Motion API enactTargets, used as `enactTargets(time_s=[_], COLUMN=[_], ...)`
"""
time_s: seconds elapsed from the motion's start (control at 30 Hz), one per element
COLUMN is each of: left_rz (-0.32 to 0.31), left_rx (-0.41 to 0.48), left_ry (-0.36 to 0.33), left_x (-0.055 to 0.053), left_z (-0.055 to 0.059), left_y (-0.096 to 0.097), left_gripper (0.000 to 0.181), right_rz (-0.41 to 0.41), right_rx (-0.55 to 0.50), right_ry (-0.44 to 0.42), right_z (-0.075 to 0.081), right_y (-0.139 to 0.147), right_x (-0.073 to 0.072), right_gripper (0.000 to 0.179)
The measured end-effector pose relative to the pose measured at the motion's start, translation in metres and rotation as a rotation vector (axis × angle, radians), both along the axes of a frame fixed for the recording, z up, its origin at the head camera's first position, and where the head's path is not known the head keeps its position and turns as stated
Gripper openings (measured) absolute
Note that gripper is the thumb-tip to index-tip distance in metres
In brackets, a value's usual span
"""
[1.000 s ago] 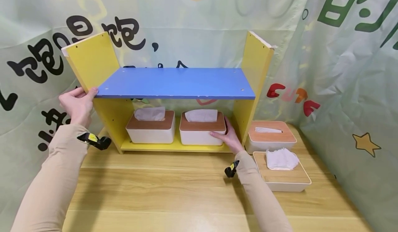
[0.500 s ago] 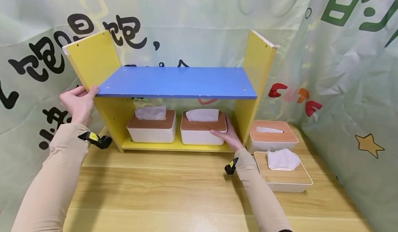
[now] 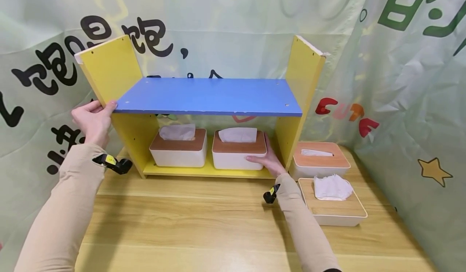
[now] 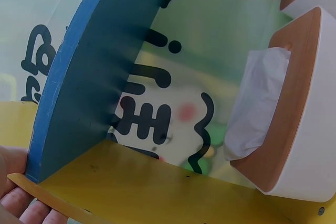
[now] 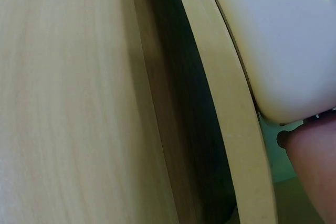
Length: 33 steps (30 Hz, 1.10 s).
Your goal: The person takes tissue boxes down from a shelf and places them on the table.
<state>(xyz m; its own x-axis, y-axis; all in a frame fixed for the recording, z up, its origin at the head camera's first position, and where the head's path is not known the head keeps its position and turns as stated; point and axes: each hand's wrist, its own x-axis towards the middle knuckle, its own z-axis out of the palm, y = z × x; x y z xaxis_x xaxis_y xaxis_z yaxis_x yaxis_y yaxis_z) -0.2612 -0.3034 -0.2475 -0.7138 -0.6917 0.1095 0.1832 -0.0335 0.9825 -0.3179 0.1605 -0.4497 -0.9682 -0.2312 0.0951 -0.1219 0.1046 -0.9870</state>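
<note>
A yellow two-sided shelf unit (image 3: 306, 73) with a blue board (image 3: 214, 96) across it stands on the wooden table. My left hand (image 3: 92, 122) grips the front edge of its left side panel, thumb at the blue board's corner; in the left wrist view the fingers (image 4: 18, 203) curl behind that panel. On the lower shelf sit two white tissue boxes with brown lids. My right hand (image 3: 271, 158) holds the right tissue box (image 3: 233, 161) at its right end, thumb on the front face and fingers along the side. The left tissue box (image 3: 178, 158) stands apart from it.
Right of the shelf unit, a tissue box with a light-brown lid (image 3: 320, 160) stands on the table (image 3: 204, 223). In front of it is another tissue box (image 3: 335, 219) with a crumpled tissue on top. Printed cloth (image 3: 225, 57) hangs behind and at both sides.
The whole scene has shifted slightly to the right in the head view. Both hands keep their places on the shelf unit and the tissue box, which show no clear movement.
</note>
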Motion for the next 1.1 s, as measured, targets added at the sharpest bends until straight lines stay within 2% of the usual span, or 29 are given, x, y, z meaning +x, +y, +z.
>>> enactTargets(time_s=[0.3,0.57,0.8,1.1], left_rz=[0.001,0.007,0.013,0.007], left_rx=[-0.002,0.000,0.012,0.004], left_ry=[0.002,0.002,0.015,0.007], left_x=[-0.0001,-0.0005,-0.0001,-0.0001], left_z=[-0.0002,-0.0011,-0.0019,-0.0006], left_y=[0.0007,-0.0003,-0.0005,-0.0001], left_gripper=[0.046,0.044,0.036,0.041], right_rz=[0.029,0.029,0.048,0.042], right_rx=[-0.039,-0.015,-0.036,-0.030], right_ry=[-0.011,-0.051,-0.023,0.015], right_z=[0.0024,0.0031,0.0034,0.0017], right_y=[-0.0001,0.0009,-0.0002,-0.0015], right_x=[0.0000,0.0022,0.0013,-0.0008], right_gripper=[0.125,0.126,0.126,0.128])
